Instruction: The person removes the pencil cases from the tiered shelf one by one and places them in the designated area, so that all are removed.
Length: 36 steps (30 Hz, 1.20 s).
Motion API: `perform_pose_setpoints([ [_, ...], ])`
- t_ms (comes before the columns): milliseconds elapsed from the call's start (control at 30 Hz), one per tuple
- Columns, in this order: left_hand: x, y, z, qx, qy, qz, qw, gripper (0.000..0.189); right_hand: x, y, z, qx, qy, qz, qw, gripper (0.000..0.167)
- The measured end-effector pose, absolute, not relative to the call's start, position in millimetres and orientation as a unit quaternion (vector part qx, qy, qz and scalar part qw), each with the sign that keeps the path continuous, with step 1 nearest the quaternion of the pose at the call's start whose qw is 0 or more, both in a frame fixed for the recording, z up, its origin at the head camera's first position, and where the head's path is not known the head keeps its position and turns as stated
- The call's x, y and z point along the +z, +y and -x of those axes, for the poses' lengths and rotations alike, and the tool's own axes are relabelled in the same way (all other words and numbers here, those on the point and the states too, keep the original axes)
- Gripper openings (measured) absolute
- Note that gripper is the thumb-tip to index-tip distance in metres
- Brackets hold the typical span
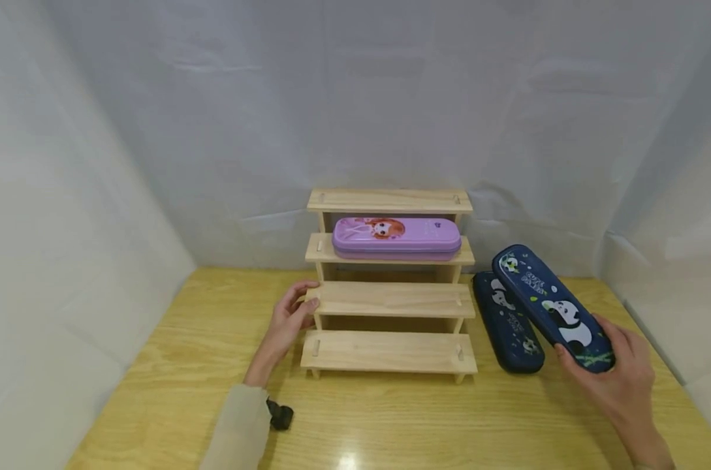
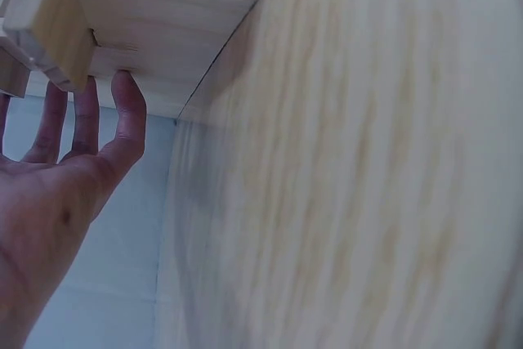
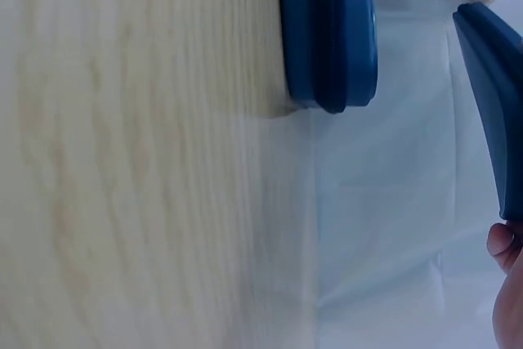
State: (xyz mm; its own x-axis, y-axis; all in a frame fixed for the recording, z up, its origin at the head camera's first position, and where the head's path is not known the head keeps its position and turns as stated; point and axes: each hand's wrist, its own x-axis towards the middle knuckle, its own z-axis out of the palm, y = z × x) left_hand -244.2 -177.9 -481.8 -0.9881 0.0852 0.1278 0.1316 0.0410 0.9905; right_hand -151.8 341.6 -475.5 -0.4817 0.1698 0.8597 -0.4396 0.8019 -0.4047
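In the head view my right hand [image 1: 625, 372] grips the near end of a dark blue panda pencil case [image 1: 557, 310]. The case is raised and tilted, its printed lid facing up. Below it, a second dark blue panda pencil case [image 1: 510, 326] lies on the table, partly covered. My left hand [image 1: 287, 313] holds the left end of a stepped wooden display rack [image 1: 390, 299], at its second tier from the bottom. The left wrist view shows bent fingertips [image 2: 127, 91] against the rack's side. A purple pencil case [image 1: 396, 238] with a cartoon girl rests on the third tier.
The yellow wood-grain table [image 1: 214, 339] carries the rack. Pale cloth walls [image 1: 390, 98] close off the back and both sides. A black fitting [image 1: 281, 415] shows at my left wrist. The lying blue case stands just right of the rack.
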Motion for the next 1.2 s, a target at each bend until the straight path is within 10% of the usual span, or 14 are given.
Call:
perform_pose_setpoints([
  [1200,-482.3,-177.3,245.9,-0.691,-0.719,0.068,0.017,0.035,-476.0,354.6,170.7,0.257,-0.912,0.152,0.28,0.076],
])
